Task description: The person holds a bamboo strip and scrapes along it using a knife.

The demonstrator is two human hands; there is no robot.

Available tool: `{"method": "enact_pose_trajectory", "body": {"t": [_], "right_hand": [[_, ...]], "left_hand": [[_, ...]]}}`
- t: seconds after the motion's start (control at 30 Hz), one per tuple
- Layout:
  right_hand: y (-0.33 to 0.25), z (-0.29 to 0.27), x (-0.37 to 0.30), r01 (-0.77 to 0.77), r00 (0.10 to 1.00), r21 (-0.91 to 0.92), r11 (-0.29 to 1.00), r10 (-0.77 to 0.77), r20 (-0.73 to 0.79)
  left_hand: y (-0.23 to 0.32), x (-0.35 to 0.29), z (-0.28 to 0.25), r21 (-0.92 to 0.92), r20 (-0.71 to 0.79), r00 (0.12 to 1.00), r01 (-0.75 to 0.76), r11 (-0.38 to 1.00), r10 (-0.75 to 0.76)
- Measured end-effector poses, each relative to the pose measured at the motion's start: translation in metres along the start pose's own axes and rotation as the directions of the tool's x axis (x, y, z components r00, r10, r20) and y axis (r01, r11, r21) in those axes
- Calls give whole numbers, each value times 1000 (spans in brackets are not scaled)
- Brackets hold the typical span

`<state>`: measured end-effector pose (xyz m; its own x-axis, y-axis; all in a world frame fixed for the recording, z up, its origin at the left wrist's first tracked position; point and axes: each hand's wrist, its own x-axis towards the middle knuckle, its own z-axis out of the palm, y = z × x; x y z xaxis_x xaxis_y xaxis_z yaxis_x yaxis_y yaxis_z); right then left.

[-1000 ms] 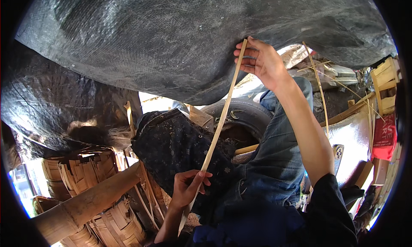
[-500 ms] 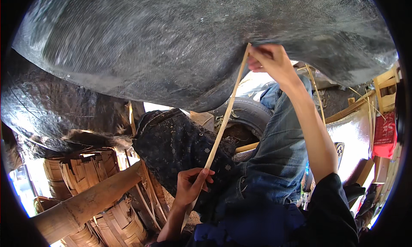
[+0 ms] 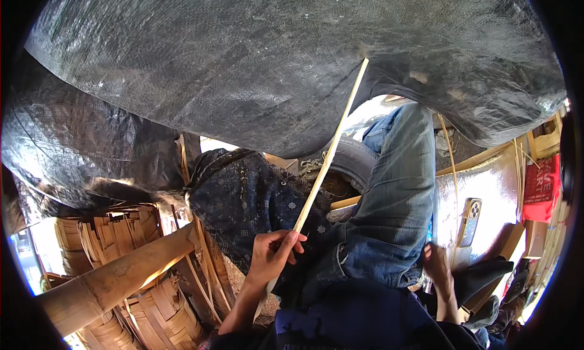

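Note:
My left hand (image 3: 275, 255) is closed around a long, pale bamboo strip (image 3: 331, 144), thumb on top. The strip slants up and away to the right, and its far tip lies in front of a dark plastic sheet (image 3: 231, 58). Low on the right, my right hand (image 3: 438, 266) is beside my jeans-covered leg (image 3: 389, 210), apart from the strip. Its fingers bend toward the leg and are too dim and partly hidden to read. Dark patterned cloth (image 3: 249, 198) lies over my other leg, close to the left hand.
A thick bamboo pole (image 3: 115, 277) crosses the lower left, by woven bamboo baskets (image 3: 164, 313). Beyond my legs lies a tyre (image 3: 353, 158). At right are a phone (image 3: 470, 222) on a shiny surface, a red bag (image 3: 541, 189) and a thin upright strip (image 3: 450, 152).
My right hand has left the strip's far end and come down beside my right leg. The left hand keeps its hold, and the strip's tip has shifted slightly right.

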<state>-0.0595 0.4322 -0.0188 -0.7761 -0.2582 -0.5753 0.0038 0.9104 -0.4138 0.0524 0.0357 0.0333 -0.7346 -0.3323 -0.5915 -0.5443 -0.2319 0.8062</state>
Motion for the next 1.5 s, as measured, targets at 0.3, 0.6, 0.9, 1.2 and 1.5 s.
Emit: {"method": "enact_pose_trajectory", "body": {"t": [0.3,0.6,0.9,1.2,1.5], "right_hand": [[23,21,-15,4,998,60,998,-8,64],[15,45,-26,328,854,-160,931,-364,-372],[-43,-62,-18,174,846,182,968,-53,-530],[-328,-68,142,937,282,-71,341,-861,-423],[-387,-90,242,923,71,-302,237,-879,-472]], "left_hand": [[-8,2,2,-24,-1,999,-36,999,36],[-10,2,2,-77,29,1000,9,997,-7],[-4,-10,0,12,-26,999,29,999,-29],[-8,-14,1,5,-74,996,55,998,-55],[9,-48,-20,51,-162,982,102,993,-92]]}}
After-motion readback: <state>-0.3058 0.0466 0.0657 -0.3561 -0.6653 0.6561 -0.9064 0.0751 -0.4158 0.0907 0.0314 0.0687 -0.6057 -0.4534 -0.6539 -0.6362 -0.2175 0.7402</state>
